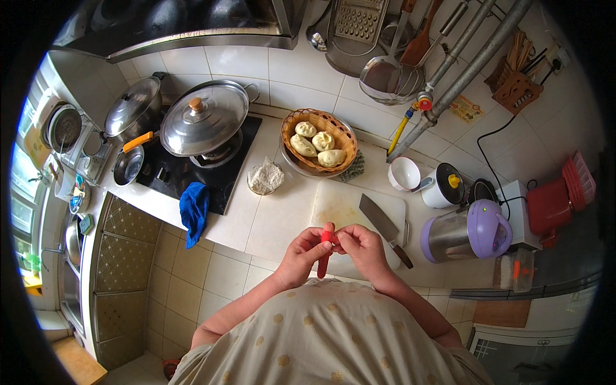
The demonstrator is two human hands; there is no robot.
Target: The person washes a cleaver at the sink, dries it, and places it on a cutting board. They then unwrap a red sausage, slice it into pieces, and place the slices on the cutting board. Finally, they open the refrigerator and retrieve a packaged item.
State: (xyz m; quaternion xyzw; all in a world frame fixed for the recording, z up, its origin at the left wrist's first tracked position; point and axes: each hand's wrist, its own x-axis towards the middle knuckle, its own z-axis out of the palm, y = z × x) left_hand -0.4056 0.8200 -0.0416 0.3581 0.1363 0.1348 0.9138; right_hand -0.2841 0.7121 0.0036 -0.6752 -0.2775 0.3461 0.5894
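A sausage in a red casing (323, 264) is held upright between both hands over the counter's front edge. My left hand (305, 255) grips it around the middle with fingers and thumb. The fingertips of my right hand (361, 248) pinch a small red bit at its side, near the upper end. Beneath and beyond the hands lies a white cutting board (332, 204), with a cleaver (378, 216) resting on its right part. Past the board, several pleated buns (323, 141) sit in a wicker basket (349, 139) set on a metal bowl.
A bowl of flour (265, 178) stands left of the board. Farther left are a stove (168, 180) with a lidded wok (204, 120) and a blue cloth (195, 211) over its edge. At right stand a white bowl (404, 173), a small pot (442, 185) and a purple electric appliance (462, 231).
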